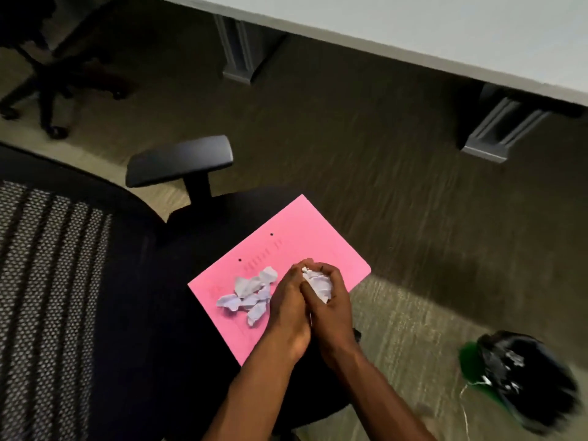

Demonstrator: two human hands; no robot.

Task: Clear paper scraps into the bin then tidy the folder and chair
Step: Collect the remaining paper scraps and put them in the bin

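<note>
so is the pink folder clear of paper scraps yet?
No, a cluster of loose scraps lies on the pink folder, beside the left hand and right hand cupping a wad.

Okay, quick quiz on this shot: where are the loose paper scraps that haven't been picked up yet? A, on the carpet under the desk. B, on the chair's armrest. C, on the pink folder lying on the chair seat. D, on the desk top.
C: the loose paper scraps lie on the pink folder, which rests on the chair seat, just left of the cupped hands.
</note>
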